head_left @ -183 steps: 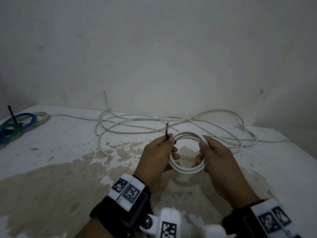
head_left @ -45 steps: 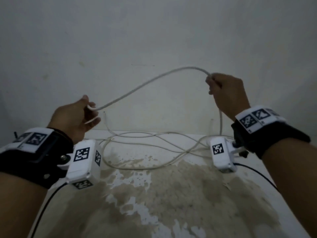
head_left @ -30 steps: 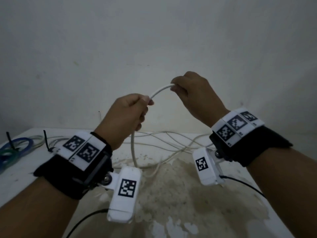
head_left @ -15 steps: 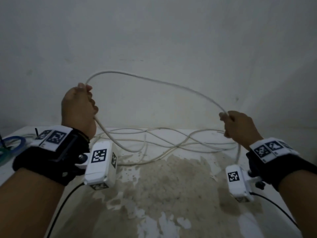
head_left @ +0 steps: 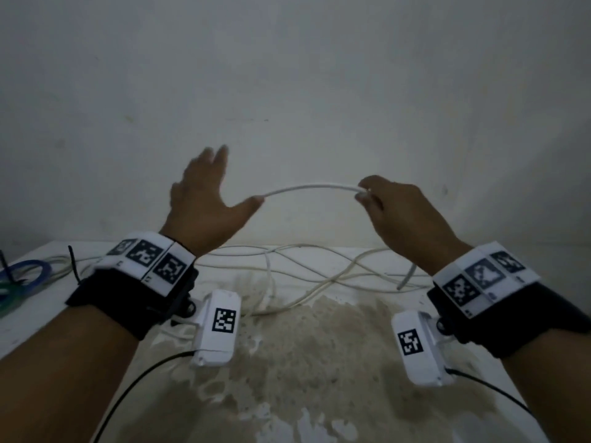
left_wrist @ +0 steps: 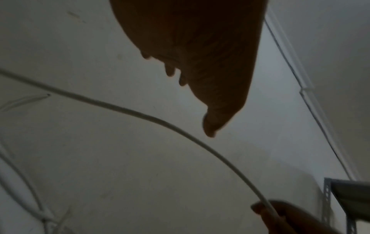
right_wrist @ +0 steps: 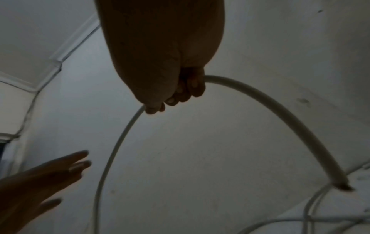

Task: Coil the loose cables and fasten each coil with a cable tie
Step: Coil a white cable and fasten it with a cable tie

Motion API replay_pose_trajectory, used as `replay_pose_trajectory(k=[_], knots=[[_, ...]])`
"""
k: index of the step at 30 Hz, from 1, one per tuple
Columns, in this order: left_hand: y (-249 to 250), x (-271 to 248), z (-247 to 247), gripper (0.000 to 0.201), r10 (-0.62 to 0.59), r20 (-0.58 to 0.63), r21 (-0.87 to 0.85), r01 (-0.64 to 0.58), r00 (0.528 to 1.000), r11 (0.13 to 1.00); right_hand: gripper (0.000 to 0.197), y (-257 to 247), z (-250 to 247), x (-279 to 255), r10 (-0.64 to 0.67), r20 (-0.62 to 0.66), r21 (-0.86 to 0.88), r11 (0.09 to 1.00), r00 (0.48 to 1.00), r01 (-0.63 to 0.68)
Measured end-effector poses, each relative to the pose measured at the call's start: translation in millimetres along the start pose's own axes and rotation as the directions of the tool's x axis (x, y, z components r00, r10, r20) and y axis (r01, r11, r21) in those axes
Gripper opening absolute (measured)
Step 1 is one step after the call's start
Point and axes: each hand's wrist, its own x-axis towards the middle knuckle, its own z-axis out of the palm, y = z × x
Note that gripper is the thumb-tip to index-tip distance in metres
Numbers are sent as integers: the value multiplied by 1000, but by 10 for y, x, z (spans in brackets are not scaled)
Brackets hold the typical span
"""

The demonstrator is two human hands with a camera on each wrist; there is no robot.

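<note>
We see the right hand [head_left: 406, 215] raised above the table, fingers curled and pinching the white cable [head_left: 310, 188] near its free end; the cut tip [right_wrist: 343, 187] hangs below that hand. The cable arcs leftward toward the left hand [head_left: 208, 199], which is spread with fingers straight, thumb out. In the left wrist view the cable [left_wrist: 140, 114] passes below the thumb with a gap, so this hand grips nothing. Whether the thumb tip touches the cable in the head view we cannot tell; motion blur.

The rest of the cable lies in loose loops [head_left: 319, 270] on the white table [head_left: 319, 378], near the back wall [head_left: 287, 75]. The table top is stained brown across its middle. At the far left edge lie blue and green rings [head_left: 19, 279], cut off by the frame, with a black cable tie [head_left: 73, 263] standing near them.

Both wrist views are dim, the hands mostly in silhouette. A metal shelf corner [left_wrist: 348, 199] shows at the right. Open air between hands and wall.
</note>
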Motion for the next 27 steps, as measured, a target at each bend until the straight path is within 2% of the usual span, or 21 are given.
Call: replay_pose_trajectory(k=[2, 4, 5, 7, 11, 12, 14, 18, 21, 24, 27], knots=[[121, -5, 6, 79, 111, 84, -1, -111, 990, 994, 23, -107, 48, 30, -72, 33, 30, 997, 997, 71], [174, -11, 19, 45, 153, 163, -109, -137, 975, 985, 25, -170, 47, 75, -102, -15, 47, 994, 995, 103], [183, -12, 22, 36, 168, 198, -144, -141, 966, 979, 26, -177, 32, 96, -98, -51, 61, 993, 994, 101], [162, -29, 27, 34, 171, 264, -230, -110, 949, 967, 24, -167, -4, 115, -42, -100, 118, 992, 994, 54], [194, -125, 57, 33, 146, 439, -520, 118, 887, 846, 21, -133, 16, 61, 92, -103, 247, 967, 990, -64], [199, -139, 63, 34, 140, 444, -545, 143, 885, 826, 23, -129, 37, 35, 113, -78, 271, 959, 991, -88], [207, -128, 63, 35, 97, 394, -606, 179, 914, 775, 26, -116, 85, -35, 138, -18, 308, 943, 990, -126], [211, -40, 29, 34, -150, 323, -739, 348, 934, 577, 34, -91, 238, -227, 89, 52, 282, 954, 995, -100], [165, 37, 19, 36, -294, 223, -795, 348, 929, 496, 29, -90, 348, -349, 8, 166, 158, 987, 986, -34], [132, 69, 35, 36, -355, 179, -812, 341, 918, 474, 32, -148, 405, -442, -64, 368, 78, 996, 928, 38], [126, 62, 56, 32, -316, 207, -838, 334, 926, 431, 47, -235, 400, -477, -43, 490, 1, 999, 871, 49]])
